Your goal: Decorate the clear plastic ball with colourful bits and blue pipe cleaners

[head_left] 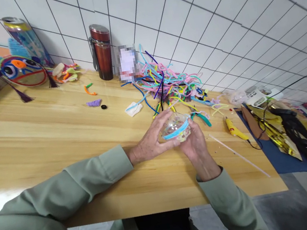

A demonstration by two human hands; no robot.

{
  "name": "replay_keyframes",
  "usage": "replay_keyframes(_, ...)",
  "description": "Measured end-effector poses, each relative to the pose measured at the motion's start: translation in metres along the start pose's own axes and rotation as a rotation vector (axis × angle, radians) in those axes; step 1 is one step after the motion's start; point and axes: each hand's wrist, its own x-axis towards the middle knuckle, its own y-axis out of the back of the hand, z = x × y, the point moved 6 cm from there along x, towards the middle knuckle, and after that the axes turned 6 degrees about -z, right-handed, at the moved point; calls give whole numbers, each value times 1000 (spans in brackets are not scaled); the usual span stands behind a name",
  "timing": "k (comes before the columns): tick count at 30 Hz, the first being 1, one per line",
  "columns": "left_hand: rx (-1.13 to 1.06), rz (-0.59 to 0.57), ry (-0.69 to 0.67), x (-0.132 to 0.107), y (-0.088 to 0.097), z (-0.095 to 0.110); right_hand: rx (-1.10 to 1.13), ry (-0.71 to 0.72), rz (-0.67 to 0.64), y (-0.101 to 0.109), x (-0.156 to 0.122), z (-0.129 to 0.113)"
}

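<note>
Between my hands is a clear plastic ball [170, 126] with a light blue band around its middle and small pieces showing inside. My left hand [154, 136] grips it from the left, thumb along the lower side and fingers over the far side. From the right, my right hand [194, 139] holds the same ball with the thumb near the band. Just beyond the hands lie teal-handled pliers [201, 117] and a big tangle of coloured pipe cleaners [171, 80]. A yellow hot glue gun [235, 129] rests to the right, near a thin glue stick [239, 155].
A red-brown thermos [102, 54] stands by the tiled wall, with a tall can [28, 40] and a blue decorated face craft [23, 70] at the left. A white tissue [134, 109], a purple piece [94, 103] and a black ring [104, 107] lie on the wooden table [56, 136].
</note>
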Motion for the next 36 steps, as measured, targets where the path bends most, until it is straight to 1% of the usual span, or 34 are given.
replay_keyframes(7,-35,-54,-16,0,3,1,49,-103,-35,2,3,-5)
replay_keyframes(10,-13,-51,-45,2,5,3,70,-133,-43,2,3,-6)
replay_keyframes(19,34,-7,-50,1,1,5,36,-30,-13,-2,0,-9)
replay_keyframes(31,19,-2,-42,-1,2,4,60,-66,-38,-5,-3,-10)
replay_keyframes(36,-5,-10,-26,-3,3,3,105,-122,-48,-6,-4,-10)
